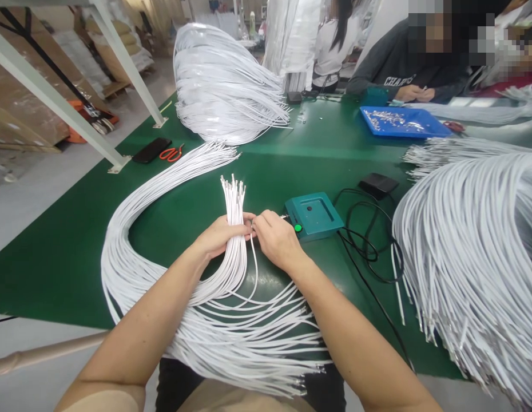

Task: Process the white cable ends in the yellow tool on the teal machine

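Note:
My left hand [221, 236] is wrapped round a bundle of white cables [234, 206] whose metal-tipped ends stand up above the fist. The cables loop away to the left and back over the green table's [77, 252] near edge. My right hand [275, 237] pinches a single white cable [254, 269] at its tip, right beside the left fingers. The pinched end points at the side of a small teal box [313, 214] with a green button [297, 228], just to the right.
Large heaps of white cables lie at the right [472, 246] and at the back [223, 86]. Black leads [369, 246] run from the teal box. Orange scissors [171, 153] and a black phone [152, 150] lie far left. A blue tray [403, 122] sits before seated people.

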A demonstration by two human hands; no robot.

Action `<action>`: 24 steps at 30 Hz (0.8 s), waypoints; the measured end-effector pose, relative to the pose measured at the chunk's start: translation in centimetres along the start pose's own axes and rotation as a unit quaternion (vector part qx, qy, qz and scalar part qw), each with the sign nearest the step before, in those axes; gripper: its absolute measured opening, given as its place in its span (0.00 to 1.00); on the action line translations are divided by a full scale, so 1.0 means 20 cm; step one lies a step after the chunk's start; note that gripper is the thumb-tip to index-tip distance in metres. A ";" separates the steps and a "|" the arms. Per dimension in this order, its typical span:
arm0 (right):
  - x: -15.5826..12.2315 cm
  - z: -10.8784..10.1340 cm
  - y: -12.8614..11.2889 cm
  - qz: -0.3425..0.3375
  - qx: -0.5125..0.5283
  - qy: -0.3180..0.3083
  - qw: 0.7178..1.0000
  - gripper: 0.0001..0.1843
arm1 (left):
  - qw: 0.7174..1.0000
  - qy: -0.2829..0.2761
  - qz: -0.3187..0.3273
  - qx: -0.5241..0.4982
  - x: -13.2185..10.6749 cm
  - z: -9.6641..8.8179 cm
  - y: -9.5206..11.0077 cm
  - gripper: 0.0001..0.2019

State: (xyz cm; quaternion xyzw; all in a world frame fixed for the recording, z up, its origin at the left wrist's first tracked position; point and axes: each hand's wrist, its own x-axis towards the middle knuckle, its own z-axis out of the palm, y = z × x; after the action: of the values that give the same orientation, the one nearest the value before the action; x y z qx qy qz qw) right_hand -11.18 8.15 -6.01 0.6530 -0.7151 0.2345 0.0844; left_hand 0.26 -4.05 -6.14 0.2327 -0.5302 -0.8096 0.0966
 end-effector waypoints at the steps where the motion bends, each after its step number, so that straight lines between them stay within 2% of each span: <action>1: 0.01 -0.01 0.01 -0.010 -0.024 -0.013 1.000 0.18 | 1.000 0.010 0.000 0.002 0.00 0.00 0.00 0.18; 7: 0.04 -0.06 0.13 0.042 -0.099 -0.046 0.993 0.08 | 0.994 0.093 0.000 0.053 0.03 -0.01 -0.03 0.21; 10: 0.04 -0.05 0.16 0.034 -0.102 -0.080 0.991 0.07 | 0.992 0.104 0.000 0.072 0.03 -0.02 -0.04 0.23; 15: 0.05 -0.04 0.17 0.016 -0.118 -0.092 0.989 0.10 | 0.991 0.118 -0.009 0.058 0.05 -0.03 -0.05 0.22; 24: 0.07 -0.04 0.19 0.002 -0.138 -0.118 0.983 0.09 | 0.986 0.143 -0.008 0.084 0.09 -0.05 -0.09 0.21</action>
State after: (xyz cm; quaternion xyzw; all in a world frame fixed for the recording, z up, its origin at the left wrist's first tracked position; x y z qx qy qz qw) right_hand -15.27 7.32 -5.64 0.6568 -0.7468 0.0546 0.0886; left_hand -0.57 -4.79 -8.62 0.3573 -0.5749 -0.7217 0.1447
